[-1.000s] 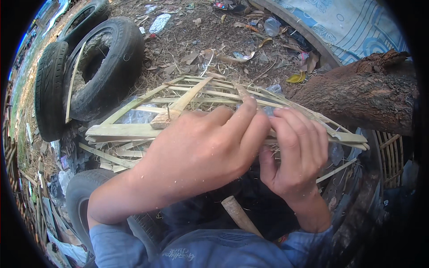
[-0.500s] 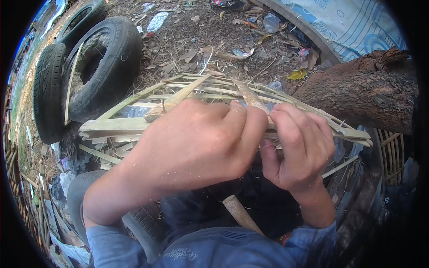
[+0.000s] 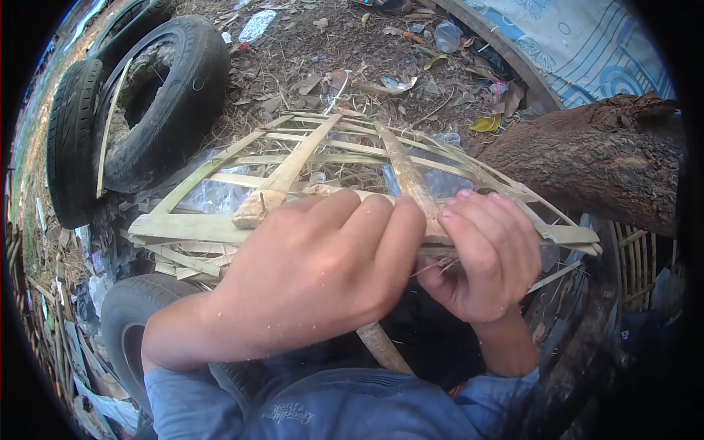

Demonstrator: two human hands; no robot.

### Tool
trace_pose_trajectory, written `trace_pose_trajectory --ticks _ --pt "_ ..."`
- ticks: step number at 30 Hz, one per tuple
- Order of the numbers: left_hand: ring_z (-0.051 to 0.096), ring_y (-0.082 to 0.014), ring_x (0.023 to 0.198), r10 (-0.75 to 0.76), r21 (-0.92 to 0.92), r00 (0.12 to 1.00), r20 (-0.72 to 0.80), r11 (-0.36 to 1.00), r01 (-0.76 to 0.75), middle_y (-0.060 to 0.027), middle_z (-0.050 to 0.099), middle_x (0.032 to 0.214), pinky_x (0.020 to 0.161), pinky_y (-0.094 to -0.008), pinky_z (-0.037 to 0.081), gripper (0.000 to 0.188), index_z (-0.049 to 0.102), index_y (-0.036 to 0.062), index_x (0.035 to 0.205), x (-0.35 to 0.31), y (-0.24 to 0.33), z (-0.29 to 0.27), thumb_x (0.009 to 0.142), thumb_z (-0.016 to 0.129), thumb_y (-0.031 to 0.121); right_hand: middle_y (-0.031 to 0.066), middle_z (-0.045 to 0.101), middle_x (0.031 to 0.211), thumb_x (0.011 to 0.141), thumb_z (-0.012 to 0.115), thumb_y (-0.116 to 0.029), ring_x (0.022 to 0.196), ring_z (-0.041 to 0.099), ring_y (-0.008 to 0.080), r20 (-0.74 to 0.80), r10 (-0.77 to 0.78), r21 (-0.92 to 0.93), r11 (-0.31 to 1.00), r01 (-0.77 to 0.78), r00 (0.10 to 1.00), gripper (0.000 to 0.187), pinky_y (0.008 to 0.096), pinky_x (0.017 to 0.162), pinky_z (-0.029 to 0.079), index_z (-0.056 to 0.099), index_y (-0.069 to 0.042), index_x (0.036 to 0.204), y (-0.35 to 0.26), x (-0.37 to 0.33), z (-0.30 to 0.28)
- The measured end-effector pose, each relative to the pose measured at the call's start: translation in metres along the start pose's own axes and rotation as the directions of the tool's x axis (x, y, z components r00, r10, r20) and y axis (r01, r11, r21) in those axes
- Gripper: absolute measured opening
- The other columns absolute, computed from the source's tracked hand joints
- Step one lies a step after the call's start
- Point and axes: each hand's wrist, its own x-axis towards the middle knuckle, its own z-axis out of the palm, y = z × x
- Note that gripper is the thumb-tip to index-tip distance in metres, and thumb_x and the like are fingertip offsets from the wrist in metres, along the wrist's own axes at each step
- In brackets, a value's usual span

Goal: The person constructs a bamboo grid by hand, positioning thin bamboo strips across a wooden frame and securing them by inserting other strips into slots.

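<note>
A frame of split bamboo strips [image 3: 187, 227] lies across in front of me, its far side curving away in a lattice. My left hand [image 3: 323, 260] is closed over its thick near bar, fingers curled down. My right hand [image 3: 488, 253] is closed beside it, fingertips on the bar and thumb underneath, close to thin loose fibres. Two wider struts, a pale bamboo slat [image 3: 301, 161] and a brownish bamboo slat [image 3: 407, 176], run from the near bar to the far edge. Whatever is pinched inside the fingers is hidden. Below my hands a round stick [image 3: 385, 350] slants across my lap.
Old tyres [image 3: 165, 103] stand at the far left, and another tyre [image 3: 150, 312] sits by my left arm. A thick log [image 3: 587, 150] lies at right, near a blue patterned sheet [image 3: 572, 44]. Leaves and plastic litter cover the soil.
Both hands have shifted slightly nearer to me. The bamboo frame has tipped so that more of its lattice shows beyond my fingers. Both hands keep their hold.
</note>
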Motion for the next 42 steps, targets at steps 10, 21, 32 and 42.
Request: trace_pose_trajectory --ticks 10,21,32,42 --pt "0.066 -0.0214 0.076 0.045 0.101 0.998 0.036 0.994 -0.049 -0.0107 0.066 0.092 0.062 -0.0313 0.052 0.043 0.06 -0.0044 0.111 -0.013 0.009 0.012 0.073 0.067 0.014 0.0078 0.067 0.094 0.087 0.065 -0.024 0.087 0.068 0.0233 -0.016 0.063 0.103 0.993 -0.061 0.998 0.025 0.0392 0.081 0.051 0.063 -0.006 0.105 -0.019 -0.018 -0.002" --pt "0.064 -0.0151 0.07 0.141 0.134 0.988 -0.067 0.982 -0.131 -0.0091 0.068 0.097 0.055 -0.0296 0.052 0.038 0.062 -0.0045 0.107 -0.014 0.005 0.018 0.071 0.067 0.009 0.0087 0.066 0.094 0.082 0.067 -0.014 0.085 0.069 0.0232 -0.052 0.012 0.125 0.992 -0.006 0.999 0.025 0.0352 0.075 0.053 0.063 -0.003 0.104 -0.017 -0.016 -0.003" --pt "0.065 -0.0284 0.073 -0.012 -0.037 1.0 0.022 0.999 0.013 -0.0115 0.064 0.082 0.064 -0.0384 0.053 0.032 0.058 0.0008 0.096 -0.017 0.017 0.009 0.071 0.073 0.014 0.006 0.067 0.093 0.078 0.069 -0.012 0.088 0.068 0.0212 -0.059 0.034 0.123 0.992 -0.026 0.998 0.024 0.036 0.081 0.052 0.066 -0.006 0.102 -0.027 -0.021 -0.008" --pt "0.067 -0.0362 0.074 -0.148 -0.051 0.853 0.5 0.979 0.199 -0.0209 0.065 0.073 0.067 -0.043 0.054 0.013 0.062 -0.0029 0.077 -0.017 0.035 0.018 0.074 0.063 0.009 0.0052 0.068 0.097 0.082 0.068 -0.014 0.094 0.067 0.0208 0.008 0.093 0.162 0.982 -0.093 0.996 0.022 0.0372 0.089 0.051 0.065 -0.008 0.103 -0.062 -0.067 -0.013"
